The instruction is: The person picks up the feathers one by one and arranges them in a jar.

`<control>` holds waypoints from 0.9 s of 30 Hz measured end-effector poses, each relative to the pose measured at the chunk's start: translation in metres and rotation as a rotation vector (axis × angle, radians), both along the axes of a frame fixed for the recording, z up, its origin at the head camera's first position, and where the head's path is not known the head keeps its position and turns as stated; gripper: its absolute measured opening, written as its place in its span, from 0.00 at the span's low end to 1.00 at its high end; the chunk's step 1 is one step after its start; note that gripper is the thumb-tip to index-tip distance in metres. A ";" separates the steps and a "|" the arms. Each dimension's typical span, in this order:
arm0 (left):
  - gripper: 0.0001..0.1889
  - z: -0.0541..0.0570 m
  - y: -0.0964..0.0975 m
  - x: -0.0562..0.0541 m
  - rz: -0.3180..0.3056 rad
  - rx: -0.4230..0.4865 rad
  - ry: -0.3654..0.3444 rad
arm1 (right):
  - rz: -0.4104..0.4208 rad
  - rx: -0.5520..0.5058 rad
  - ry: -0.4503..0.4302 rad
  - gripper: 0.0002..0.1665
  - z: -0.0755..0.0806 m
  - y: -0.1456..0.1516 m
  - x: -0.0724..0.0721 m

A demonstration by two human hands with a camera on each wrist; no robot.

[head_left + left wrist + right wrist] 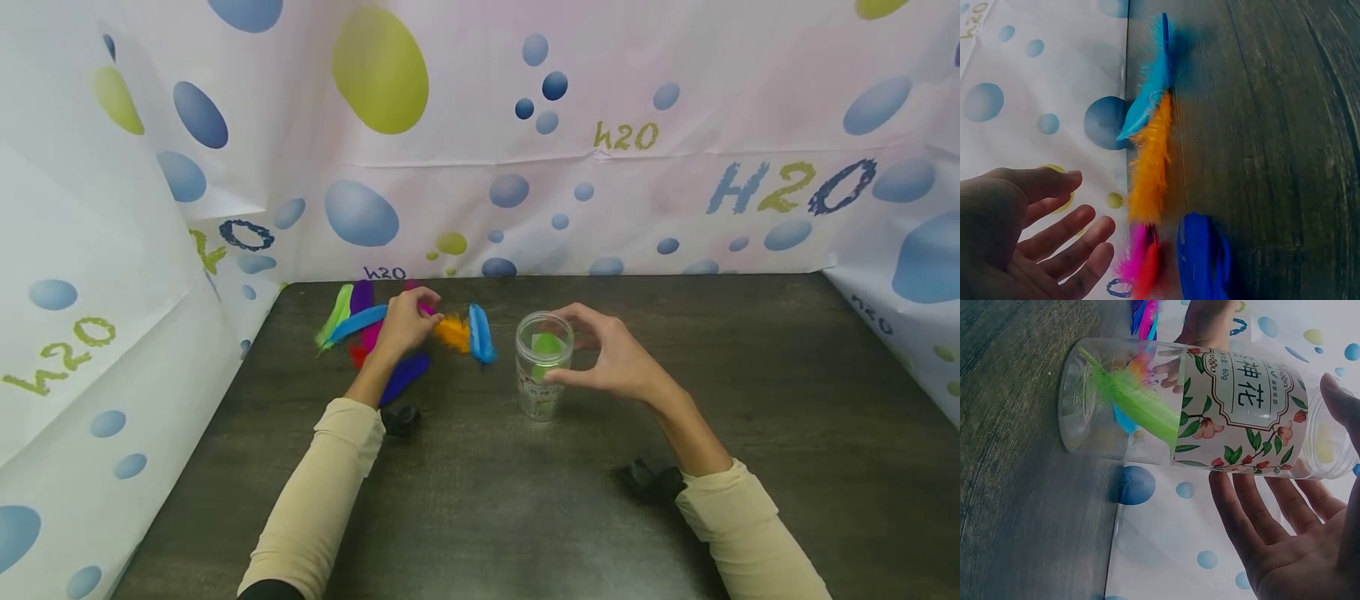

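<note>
My left hand (408, 323) hovers over a spread of coloured feathers, thumb and fingers apart and nothing between them in the left wrist view. Closest to it lie an orange feather (1150, 169), a magenta feather (1135, 253) and a red feather (1147, 272). With the thumb on one side and fingers on the other, my right hand (618, 358) holds a clear plastic jar (538, 400) near its top. The jar stands upright and lidless on the table, with a flowered label (1241, 409). Inside it leans a bright green feather (1147, 412).
Around the left hand lie a light green feather (335, 317), a purple feather (362, 295), a blue feather (358, 323) and a dark blue feather (405, 377). A light blue feather (481, 335) lies left of the jar. A printed sheet (465, 150) rises behind the dark table (480, 508).
</note>
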State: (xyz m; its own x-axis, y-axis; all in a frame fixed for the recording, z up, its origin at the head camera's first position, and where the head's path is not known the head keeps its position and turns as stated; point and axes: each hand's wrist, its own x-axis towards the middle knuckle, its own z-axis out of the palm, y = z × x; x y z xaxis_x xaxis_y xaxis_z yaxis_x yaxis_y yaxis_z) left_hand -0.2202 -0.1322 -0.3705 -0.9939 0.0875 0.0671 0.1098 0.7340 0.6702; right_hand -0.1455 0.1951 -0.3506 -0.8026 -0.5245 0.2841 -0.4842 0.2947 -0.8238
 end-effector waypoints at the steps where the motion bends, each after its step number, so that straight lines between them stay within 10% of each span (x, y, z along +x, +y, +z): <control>1: 0.17 -0.001 0.000 0.000 -0.001 -0.004 -0.004 | 0.001 -0.001 -0.001 0.39 0.000 0.000 0.000; 27: 0.22 -0.018 0.002 -0.011 0.071 -0.037 -0.070 | 0.020 -0.021 0.016 0.38 0.001 0.000 0.000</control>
